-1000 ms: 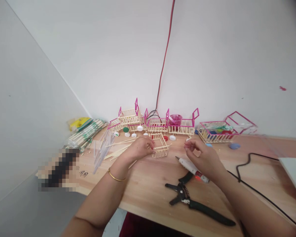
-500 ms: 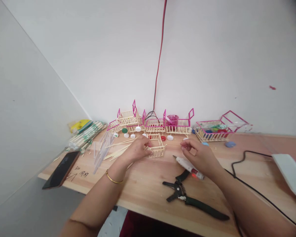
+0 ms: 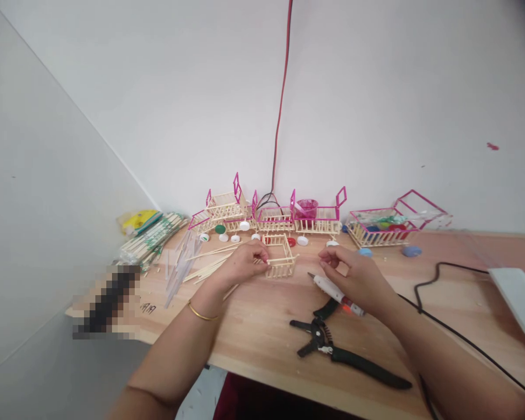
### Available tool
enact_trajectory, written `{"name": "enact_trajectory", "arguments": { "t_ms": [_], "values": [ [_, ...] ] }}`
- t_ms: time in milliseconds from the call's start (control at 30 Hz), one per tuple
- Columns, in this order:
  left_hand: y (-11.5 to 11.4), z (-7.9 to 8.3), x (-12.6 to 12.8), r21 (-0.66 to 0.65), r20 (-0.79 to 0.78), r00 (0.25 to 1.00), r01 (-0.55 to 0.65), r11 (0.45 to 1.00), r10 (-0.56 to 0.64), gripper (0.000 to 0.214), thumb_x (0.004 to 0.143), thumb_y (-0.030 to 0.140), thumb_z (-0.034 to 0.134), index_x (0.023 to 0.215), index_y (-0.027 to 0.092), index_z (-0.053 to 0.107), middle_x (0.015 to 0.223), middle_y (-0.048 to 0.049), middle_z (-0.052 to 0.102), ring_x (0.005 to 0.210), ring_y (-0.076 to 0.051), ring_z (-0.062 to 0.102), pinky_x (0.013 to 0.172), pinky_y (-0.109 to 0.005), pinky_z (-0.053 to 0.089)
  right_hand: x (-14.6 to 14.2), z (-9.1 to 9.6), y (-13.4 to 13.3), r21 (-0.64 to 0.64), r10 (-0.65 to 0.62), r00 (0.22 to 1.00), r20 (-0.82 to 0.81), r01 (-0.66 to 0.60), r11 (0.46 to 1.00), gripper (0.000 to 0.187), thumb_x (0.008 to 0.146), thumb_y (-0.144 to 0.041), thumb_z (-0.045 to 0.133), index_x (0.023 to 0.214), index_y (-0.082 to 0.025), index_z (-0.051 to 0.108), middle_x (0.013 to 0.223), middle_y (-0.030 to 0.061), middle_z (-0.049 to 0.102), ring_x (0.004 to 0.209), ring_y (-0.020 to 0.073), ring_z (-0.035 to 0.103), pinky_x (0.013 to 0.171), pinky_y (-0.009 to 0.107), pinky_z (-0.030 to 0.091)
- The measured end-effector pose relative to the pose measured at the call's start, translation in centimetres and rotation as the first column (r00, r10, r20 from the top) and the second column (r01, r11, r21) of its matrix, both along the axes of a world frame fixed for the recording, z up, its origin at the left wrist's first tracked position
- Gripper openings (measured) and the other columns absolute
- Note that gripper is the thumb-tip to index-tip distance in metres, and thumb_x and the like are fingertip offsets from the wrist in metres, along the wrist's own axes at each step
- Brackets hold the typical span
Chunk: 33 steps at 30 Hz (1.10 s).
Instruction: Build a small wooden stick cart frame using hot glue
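Note:
My left hand [image 3: 244,263] pinches the left side of a small open basket [image 3: 281,269] built from pale wooden sticks, which sits low over the table. To the right, my right hand [image 3: 352,271] hovers with thumb and fingers drawn together; anything between them is too small to make out. Just below that hand lies a white hot glue gun [image 3: 332,290], its nozzle pointing left toward the basket and a red glow beneath it. Wire strippers [image 3: 318,336] with dark green handles rest nearer to me, jaws apart. Loose sticks [image 3: 207,269] lie left of the basket.
Finished stick carts [image 3: 317,224] with pink trim and bottle-cap wheels line the wall. A larger basket [image 3: 380,238] of caps stands right. Clear glue sticks [image 3: 179,268] and bundled skewers [image 3: 153,239] lie left. A black cable [image 3: 437,291] crosses near a white box [image 3: 516,303].
The view has shifted slightly. Both hands keep almost the same pose, the left still on the basket and the right beside it.

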<state>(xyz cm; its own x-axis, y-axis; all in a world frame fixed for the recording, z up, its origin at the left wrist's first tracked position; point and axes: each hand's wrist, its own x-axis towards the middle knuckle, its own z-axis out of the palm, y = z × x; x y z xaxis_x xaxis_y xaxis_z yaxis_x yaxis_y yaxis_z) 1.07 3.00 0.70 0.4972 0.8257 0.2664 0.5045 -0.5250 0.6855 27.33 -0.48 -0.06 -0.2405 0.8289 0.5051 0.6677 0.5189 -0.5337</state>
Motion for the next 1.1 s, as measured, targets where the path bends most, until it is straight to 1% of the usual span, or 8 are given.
{"name": "enact_trajectory", "arguments": {
  "t_ms": [100, 233, 367, 467, 600, 733, 933, 1100],
  "values": [
    [0.0, 0.1, -0.5, -0.009, -0.04, 0.999, -0.005, 1.0, 0.004, 0.008, 0.072, 0.019, 0.065, 0.07, 0.015, 0.058, 0.083, -0.0032, 0.06, 0.081, -0.015, 0.055, 0.078, -0.028, 0.045, 0.0, -0.1, 0.1, 0.007, -0.003, 1.0, 0.007, 0.003, 1.0, 0.012, 0.081, -0.026, 0.051, 0.085, -0.021, 0.06, 0.071, 0.0024, 0.066, 0.065, 0.0172, 0.063, 0.061, 0.029, 0.05],
    [-0.7, 0.9, -1.1, 0.048, -0.082, 0.992, -0.088, 0.995, 0.092, 0.031, 0.065, 0.027, 0.075, 0.089, 0.017, 0.057, 0.087, -0.0024, 0.058, 0.081, -0.015, 0.053, 0.074, -0.028, 0.045, 0.1, -0.5, 0.3, 0.003, -0.004, 1.0, 0.021, 0.004, 1.0, 0.012, 0.08, -0.026, 0.051, 0.086, -0.02, 0.06, 0.072, 0.0023, 0.067, 0.065, 0.0172, 0.063, 0.061, 0.029, 0.05],
    [-1.7, 2.4, -1.5, 0.182, -0.052, 0.998, -0.027, 0.983, 0.037, 0.027, 0.072, 0.03, 0.071, 0.089, 0.017, 0.055, 0.09, -0.0035, 0.057, 0.083, -0.015, 0.052, 0.077, -0.028, 0.043, 0.1, -0.7, 0.4, -0.007, -0.012, 0.999, 0.03, 0.012, 1.0, 0.013, 0.081, -0.027, 0.051, 0.088, -0.021, 0.06, 0.073, 0.0022, 0.067, 0.066, 0.0173, 0.063, 0.062, 0.029, 0.05],
    [-2.1, 3.0, -1.5, 0.209, -0.072, 0.997, 0.025, 0.978, -0.01, 0.023, 0.076, 0.032, 0.068, 0.088, 0.017, 0.056, 0.084, -0.0028, 0.057, 0.078, -0.014, 0.051, 0.073, -0.027, 0.043, 0.2, -0.7, 0.4, -0.009, -0.007, 0.999, 0.033, 0.008, 1.0, 0.012, 0.081, -0.026, 0.051, 0.088, -0.021, 0.06, 0.075, 0.0023, 0.067, 0.067, 0.0172, 0.063, 0.062, 0.029, 0.05],
    [-2.1, 2.8, -1.1, 0.237, -0.135, 0.991, 0.051, 0.97, -0.019, 0.018, 0.079, 0.032, 0.064, 0.086, 0.016, 0.058, 0.082, -0.0037, 0.058, 0.078, -0.015, 0.052, 0.071, -0.027, 0.043, 0.3, -0.9, 0.5, -0.009, 0.006, 0.999, 0.037, -0.006, 1.0, 0.012, 0.08, -0.024, 0.052, 0.088, -0.021, 0.059, 0.08, 0.0029, 0.069, 0.07, 0.0172, 0.064, 0.063, 0.028, 0.05],
    [-1.9, 2.3, -0.7, 0.287, -0.149, 0.988, 0.09, 0.954, -0.049, 0.011, 0.083, 0.026, 0.058, 0.082, 0.016, 0.061, 0.081, -0.0052, 0.06, 0.078, -0.016, 0.054, 0.071, -0.027, 0.043, 0.3, -0.9, 0.4, -0.009, 0.006, 0.999, 0.037, -0.005, 1.0, 0.011, 0.08, -0.023, 0.052, 0.088, -0.021, 0.059, 0.079, 0.0029, 0.068, 0.068, 0.017, 0.063, 0.063, 0.028, 0.049],
    [-1.7, 2.0, -0.8, 0.296, -0.101, 0.995, 0.025, 0.955, 0.006, 0.004, 0.081, 0.018, 0.058, 0.08, 0.016, 0.062, 0.078, -0.0037, 0.062, 0.075, -0.014, 0.057, 0.069, -0.025, 0.044, 0.3, -0.8, 0.4, 0.011, 0.009, 1.0, 0.025, -0.01, 1.0, 0.011, 0.081, -0.026, 0.051, 0.086, -0.021, 0.06, 0.075, 0.0024, 0.066, 0.067, 0.017, 0.062, 0.062, 0.029, 0.049],
    [-1.6, 2.0, -0.8, 0.29, -0.086, 0.996, 0.01, 0.957, 0.016, 0.003, 0.079, 0.014, 0.059, 0.08, 0.016, 0.061, 0.079, -0.0027, 0.064, 0.076, -0.013, 0.058, 0.071, -0.025, 0.045, 0.3, -0.8, 0.4, 0.001, 0.007, 0.999, 0.035, -0.007, 1.0, 0.011, 0.081, -0.026, 0.051, 0.086, -0.021, 0.06, 0.074, 0.0021, 0.066, 0.066, 0.017, 0.061, 0.062, 0.029, 0.048]
  ]
}}
